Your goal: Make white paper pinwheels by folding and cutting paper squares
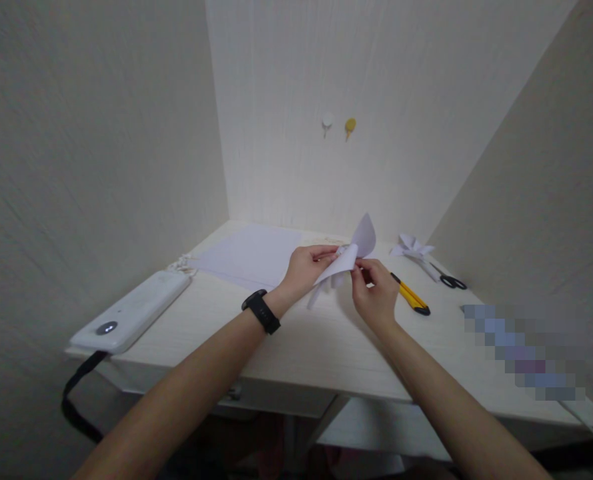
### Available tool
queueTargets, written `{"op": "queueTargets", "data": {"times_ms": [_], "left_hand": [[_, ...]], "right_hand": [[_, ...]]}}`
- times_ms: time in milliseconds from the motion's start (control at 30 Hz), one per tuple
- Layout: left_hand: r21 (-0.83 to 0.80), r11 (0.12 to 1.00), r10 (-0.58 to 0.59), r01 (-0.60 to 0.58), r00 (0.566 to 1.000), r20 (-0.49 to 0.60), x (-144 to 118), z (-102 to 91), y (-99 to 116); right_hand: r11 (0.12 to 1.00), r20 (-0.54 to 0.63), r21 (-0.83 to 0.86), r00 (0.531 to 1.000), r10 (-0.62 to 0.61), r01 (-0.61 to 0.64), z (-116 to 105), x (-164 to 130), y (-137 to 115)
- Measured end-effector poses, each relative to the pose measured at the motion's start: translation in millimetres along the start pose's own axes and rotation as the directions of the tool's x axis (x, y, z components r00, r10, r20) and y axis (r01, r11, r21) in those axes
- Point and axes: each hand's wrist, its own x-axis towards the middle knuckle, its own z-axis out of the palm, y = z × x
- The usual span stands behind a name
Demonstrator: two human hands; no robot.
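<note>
From the head camera, I hold a piece of folded white paper (349,257) up off the worktop (296,340), between both hands, so I can work its folds in the air rather than press them flat. My left hand (306,267) is closed on the paper's left side, fingers on top and thumb beneath, steadying the body of the piece. My right hand (374,290) is closed too, its fingertips pinching the paper's lower right edge, just beside the left hand; the two grips nearly meet, which keeps the small folds from slipping. One flap curls upward and away from me, free of either hand, and a narrow tail of paper hangs down below my left fingers.

A black watch (261,311) sits on my left wrist. Behind my hands a flat sheet of white paper (254,257) lies on the worktop, within easy reach. To my right, near my right hand, lies a yellow utility knife (410,297), and farther back a finished folded paper shape (412,248) lies next to black-handled scissors (449,279), set aside clear of my hands. At the left edge rests a white device (131,310) with a black strap (76,393) hanging off the worktop. Two small hooks (338,125) stick to the wall.
</note>
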Motion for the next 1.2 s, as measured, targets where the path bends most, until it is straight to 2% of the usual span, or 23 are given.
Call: {"op": "queueTargets", "data": {"times_ms": [167,333,433,533,633,733,833,1000,1200], "left_hand": [[0.007,1.000,0.005,-0.005,1.000,-0.001,0,1.9,2],[0.087,0.992,0.092,-0.094,0.995,0.033,-3,0.6,1],[0.173,0.970,0.161,-0.171,0.984,0.070,-4,-0.4,2],[0.204,0.962,0.170,-0.181,0.983,0.070,-3,-1.0,3],[0.190,0.970,0.144,-0.154,0.987,0.066,0,-1.9,5],[0.165,0.979,0.114,-0.124,0.991,0.069,3,-3.7,6],[0.140,0.984,0.102,-0.113,0.991,0.084,5,-5.8,6],[0.183,0.976,0.100,-0.118,0.990,0.101,6,-8.0,6],[0.219,0.967,0.110,-0.131,0.988,0.107,7,-10.3,4]], "right_hand": [[0.999,0.010,-0.047,1.000,-0.026,0.027,-1,0,0],[0.999,-0.004,-0.031,1.000,-0.024,0.024,-1,0,-1],[0.999,-0.006,-0.010,0.999,0.032,-0.032,-1,0,-1],[0.992,-0.003,0.030,0.992,0.125,-0.124,-1,0,0],[0.960,0.034,0.117,0.967,0.254,-0.256,-1,1,1],[0.886,0.108,0.227,0.914,0.390,-0.405,-1,4,2],[0.809,0.169,0.305,0.865,0.473,-0.502,-1,6,5],[0.744,0.225,0.378,0.834,0.503,-0.551,-1,5,12],[0.697,0.281,0.437,0.822,0.495,-0.569,0,4,14]]}}
